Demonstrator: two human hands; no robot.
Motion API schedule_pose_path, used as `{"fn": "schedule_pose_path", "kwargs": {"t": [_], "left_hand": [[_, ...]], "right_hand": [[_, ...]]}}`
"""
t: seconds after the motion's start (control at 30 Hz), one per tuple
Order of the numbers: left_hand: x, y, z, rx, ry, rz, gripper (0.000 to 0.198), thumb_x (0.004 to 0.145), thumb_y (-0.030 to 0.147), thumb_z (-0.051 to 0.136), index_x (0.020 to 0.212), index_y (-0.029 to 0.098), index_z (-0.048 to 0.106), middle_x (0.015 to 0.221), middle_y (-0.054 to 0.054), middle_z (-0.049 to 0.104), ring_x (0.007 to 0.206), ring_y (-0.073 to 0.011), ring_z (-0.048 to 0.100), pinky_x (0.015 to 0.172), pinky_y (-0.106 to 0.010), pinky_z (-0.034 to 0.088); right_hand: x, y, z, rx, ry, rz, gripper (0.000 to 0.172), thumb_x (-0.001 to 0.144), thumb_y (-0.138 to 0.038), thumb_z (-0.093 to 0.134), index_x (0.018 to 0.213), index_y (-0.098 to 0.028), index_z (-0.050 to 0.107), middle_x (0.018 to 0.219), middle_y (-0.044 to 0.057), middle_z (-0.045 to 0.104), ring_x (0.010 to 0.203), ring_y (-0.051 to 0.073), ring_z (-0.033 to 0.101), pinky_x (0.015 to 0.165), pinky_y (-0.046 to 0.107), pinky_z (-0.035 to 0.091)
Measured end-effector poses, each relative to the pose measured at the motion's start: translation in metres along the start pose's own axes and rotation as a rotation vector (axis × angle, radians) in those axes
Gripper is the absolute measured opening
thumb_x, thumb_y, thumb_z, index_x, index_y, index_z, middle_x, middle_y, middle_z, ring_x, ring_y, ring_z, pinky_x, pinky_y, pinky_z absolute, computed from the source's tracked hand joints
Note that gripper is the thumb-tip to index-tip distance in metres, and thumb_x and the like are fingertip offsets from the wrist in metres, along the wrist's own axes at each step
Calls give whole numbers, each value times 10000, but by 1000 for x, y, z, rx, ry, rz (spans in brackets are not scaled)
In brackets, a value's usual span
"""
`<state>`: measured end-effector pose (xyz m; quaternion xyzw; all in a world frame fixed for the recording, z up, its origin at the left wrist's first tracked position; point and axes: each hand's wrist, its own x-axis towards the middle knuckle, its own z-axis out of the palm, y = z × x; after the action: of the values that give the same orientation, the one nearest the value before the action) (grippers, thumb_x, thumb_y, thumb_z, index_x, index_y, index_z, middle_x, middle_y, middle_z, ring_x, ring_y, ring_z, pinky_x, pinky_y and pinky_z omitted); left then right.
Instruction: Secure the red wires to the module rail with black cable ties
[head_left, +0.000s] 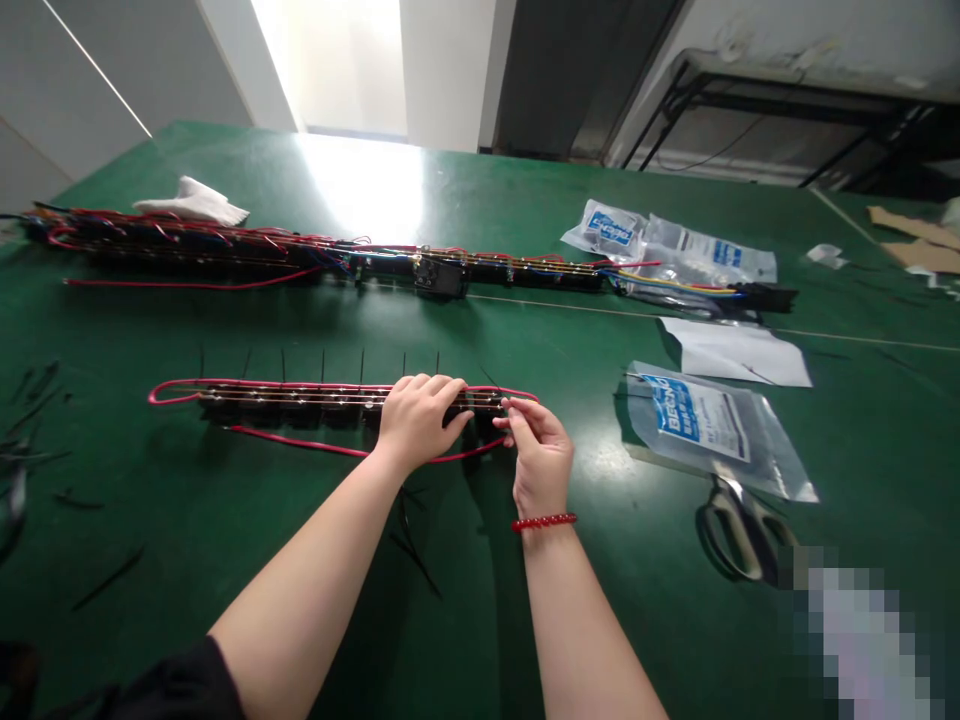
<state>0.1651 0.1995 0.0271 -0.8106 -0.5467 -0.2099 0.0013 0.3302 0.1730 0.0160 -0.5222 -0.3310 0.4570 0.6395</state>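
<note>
A long narrow black wired assembly (300,398) lies across the table, with thin metal rods or wires along its top. Several black cable ties (323,365) stick up from its far side. A red wire (315,441) loops around it, running along the top and back along the near side. My left hand (421,418) is closed over the assembly right of its middle, fingers wrapped over the far edge. At the right end, my right hand (541,450) pinches something small beside the red wire; the fingers hide what it is. A red bead bracelet circles that wrist.
Behind lies a longer wired assembly (442,275) with red, blue and yellow wires. White cloth (191,200) is at the back left. Printed plastic bags (705,420), white paper (739,352) and scissors (742,530) lie right. Loose black ties (109,578) are scattered left.
</note>
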Motion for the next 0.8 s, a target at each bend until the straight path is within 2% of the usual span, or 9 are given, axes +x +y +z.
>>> {"fn": "schedule_pose_path", "kwargs": {"t": [0.5, 0.8], "left_hand": [[2, 3, 0, -2, 20, -24, 315, 884, 435, 566, 1118, 243, 653, 1084, -46, 722, 939, -252, 635, 851, -412, 438], [2, 3, -1, -2, 17, -35, 305, 876, 425, 572, 1111, 249, 655, 1078, -33, 726, 936, -247, 633, 845, -404, 432]], "right_hand": [[-2, -3, 2, -21, -18, 11, 187, 763, -313, 770, 903, -197, 728, 862, 22, 758, 659, 117, 695, 521, 200, 489], [-1, -4, 2, -12, -24, -31, 181, 745, -330, 769, 835, -191, 695, 681, -20, 684, 557, 93, 615, 532, 221, 505]]}}
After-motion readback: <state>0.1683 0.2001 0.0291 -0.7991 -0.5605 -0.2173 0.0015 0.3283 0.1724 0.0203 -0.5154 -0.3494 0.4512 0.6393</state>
